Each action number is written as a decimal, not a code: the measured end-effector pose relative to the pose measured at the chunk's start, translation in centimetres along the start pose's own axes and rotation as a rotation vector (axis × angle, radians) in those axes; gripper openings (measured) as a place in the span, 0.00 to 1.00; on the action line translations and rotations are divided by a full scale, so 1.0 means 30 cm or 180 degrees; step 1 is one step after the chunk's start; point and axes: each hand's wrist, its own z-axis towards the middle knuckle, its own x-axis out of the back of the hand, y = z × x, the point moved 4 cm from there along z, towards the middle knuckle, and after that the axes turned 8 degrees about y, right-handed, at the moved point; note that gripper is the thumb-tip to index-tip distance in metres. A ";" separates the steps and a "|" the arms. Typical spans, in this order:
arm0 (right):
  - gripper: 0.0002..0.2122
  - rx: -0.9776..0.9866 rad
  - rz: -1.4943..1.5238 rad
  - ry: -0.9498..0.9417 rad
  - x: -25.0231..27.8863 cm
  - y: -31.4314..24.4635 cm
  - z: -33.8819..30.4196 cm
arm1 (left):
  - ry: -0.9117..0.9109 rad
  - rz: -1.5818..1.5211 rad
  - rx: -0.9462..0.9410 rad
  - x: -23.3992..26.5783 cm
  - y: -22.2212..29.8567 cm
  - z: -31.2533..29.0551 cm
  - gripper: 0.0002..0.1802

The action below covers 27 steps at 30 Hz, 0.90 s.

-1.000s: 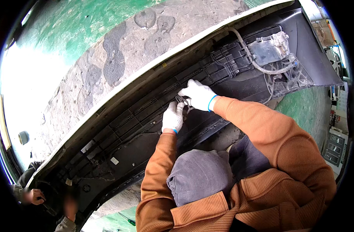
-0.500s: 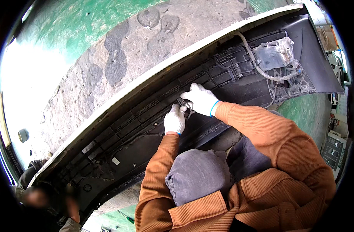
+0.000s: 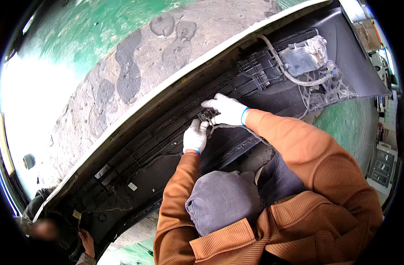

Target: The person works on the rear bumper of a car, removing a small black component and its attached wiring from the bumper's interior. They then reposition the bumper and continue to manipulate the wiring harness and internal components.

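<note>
A long car bumper (image 3: pixel 281 102) lies with its dark, ribbed inner side facing up, running from lower left to upper right. At its middle, my left hand (image 3: pixel 195 137), in a white glove, pinches the near side of a small dark plastic part (image 3: pixel 206 115), possibly a connector or sensor. My right hand (image 3: pixel 228 110), also gloved, closes on the same part from the right, its index finger reaching over the ribs. A thin grey cable (image 3: pixel 233 126) leads from beneath my right hand toward the bumper's near edge. My fingers cover much of the part.
A translucent reservoir (image 3: pixel 299 57) and a bent grey hose (image 3: pixel 278 57) sit at the bumper's right end. Another person's hand (image 3: pixel 86 242) is at the lower left end. A roll of tape (image 3: pixel 29 161) stands on the floor at left. My knee (image 3: pixel 224 201) is close below my hands.
The whole view has shifted slightly. My right hand has tilted and more of the dark part and the grey cable shows. The other person's hand at lower left has moved.
</note>
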 end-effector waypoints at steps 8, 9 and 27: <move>0.16 -0.0715 0.0469 0.0307 -0.046 0.145 -0.087 | -0.0147 -0.0382 0.0126 -0.012 -0.024 0.008 0.23; 0.17 -0.0696 0.0513 0.0256 -0.056 0.147 -0.084 | -0.0107 -0.0247 0.0089 -0.007 -0.014 0.008 0.23; 0.13 -0.1788 0.1419 -0.0159 -0.174 0.200 -0.008 | -0.0682 -0.1047 0.0827 -0.024 -0.002 -0.002 0.18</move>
